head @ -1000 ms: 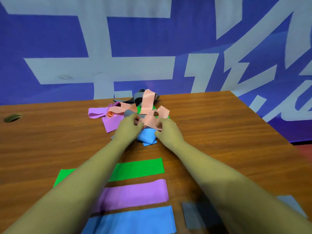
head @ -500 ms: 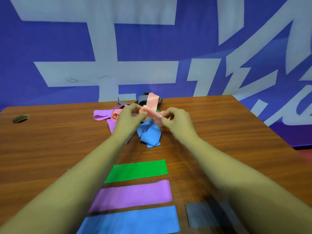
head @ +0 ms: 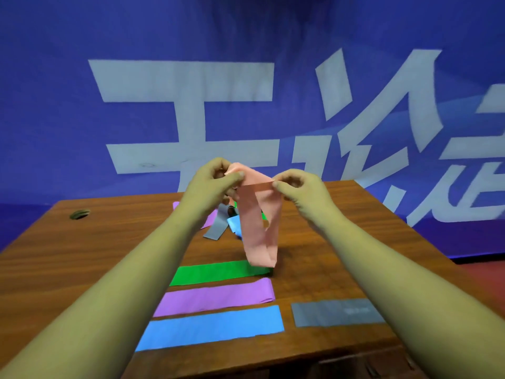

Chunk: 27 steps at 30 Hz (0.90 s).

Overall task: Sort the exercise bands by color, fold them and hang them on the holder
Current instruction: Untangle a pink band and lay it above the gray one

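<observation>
A pink exercise band (head: 258, 220) hangs as a loop above the wooden table (head: 82, 255). My left hand (head: 211, 181) pinches its top left edge and my right hand (head: 296, 190) pinches its top right corner. Behind the loop lies a small pile of leftover bands (head: 221, 224) in purple, grey, blue and green, partly hidden by my hands and the pink band. Flat on the near part of the table lie a green band (head: 216, 272), a purple band (head: 218, 296), a blue band (head: 213, 326) and a grey band (head: 333, 311). No holder is in view.
A round cable hole (head: 79, 214) sits at the table's far left. A blue banner with large white characters (head: 246, 105) hangs behind the table. The table's right edge (head: 426, 242) drops to a dark floor.
Both hands have lifted the pink band out of the pile and raised it well above the table, where it now hangs open as a loop. The camera has tilted upward.
</observation>
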### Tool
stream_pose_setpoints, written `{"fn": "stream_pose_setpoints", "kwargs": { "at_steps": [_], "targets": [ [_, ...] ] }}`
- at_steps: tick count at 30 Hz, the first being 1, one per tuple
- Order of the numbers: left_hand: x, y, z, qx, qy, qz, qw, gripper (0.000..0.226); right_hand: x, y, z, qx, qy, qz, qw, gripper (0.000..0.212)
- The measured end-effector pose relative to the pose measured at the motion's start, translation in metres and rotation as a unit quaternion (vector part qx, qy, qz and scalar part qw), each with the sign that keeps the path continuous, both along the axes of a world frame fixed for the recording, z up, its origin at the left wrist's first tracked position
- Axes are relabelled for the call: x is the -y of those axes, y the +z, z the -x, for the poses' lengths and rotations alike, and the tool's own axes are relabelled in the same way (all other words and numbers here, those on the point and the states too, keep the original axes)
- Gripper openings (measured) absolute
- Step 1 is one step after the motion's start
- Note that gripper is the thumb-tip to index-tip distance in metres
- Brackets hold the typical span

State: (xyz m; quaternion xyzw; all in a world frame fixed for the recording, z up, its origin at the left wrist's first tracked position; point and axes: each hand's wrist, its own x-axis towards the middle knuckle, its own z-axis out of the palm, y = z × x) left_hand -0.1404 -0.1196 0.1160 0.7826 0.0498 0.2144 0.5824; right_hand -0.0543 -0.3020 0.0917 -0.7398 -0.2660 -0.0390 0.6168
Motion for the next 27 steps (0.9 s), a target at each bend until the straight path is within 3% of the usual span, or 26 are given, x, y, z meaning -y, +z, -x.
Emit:
{"fn": "stream_pose_setpoints", "kwargs": {
  "at_steps": [3, 9, 16, 21, 24, 27],
  "targets": [
    [0.003, 0.008, 0.018, 0.003, 0.005, -0.008, 1.0, 0.012, 0.006, 0.005, 0.02, -0.052, 0.011, -0.034, 0.998, 0.007],
    [0.0, 0.019, 0.049, -0.031, -0.006, -0.009, 0.999, 0.032, 0.018, 0.017, 0.054, -0.113, 0.048, -0.039, 0.992, 0.005],
    [0.01, 0.022, 0.067, -0.026, 0.004, 0.05, 0.998, 0.016, 0.028, 0.008, 0.087, -0.213, 0.238, 0.111, 0.941, 0.017],
    [0.002, 0.016, 0.068, -0.018, 0.046, 0.06, 0.997, 0.014, 0.033, -0.005, 0.087, -0.11, 0.164, 0.258, 0.946, 0.012],
    [-0.004, 0.012, 0.07, -0.021, 0.042, 0.087, 0.995, 0.016, 0.042, -0.012, 0.079, -0.1, 0.089, 0.234, 0.963, 0.009],
    [-0.006, 0.006, 0.074, -0.018, -0.008, 0.146, 0.989, 0.022, 0.049, -0.017, 0.075, -0.158, 0.056, 0.186, 0.968, 0.014]
  ]
}}
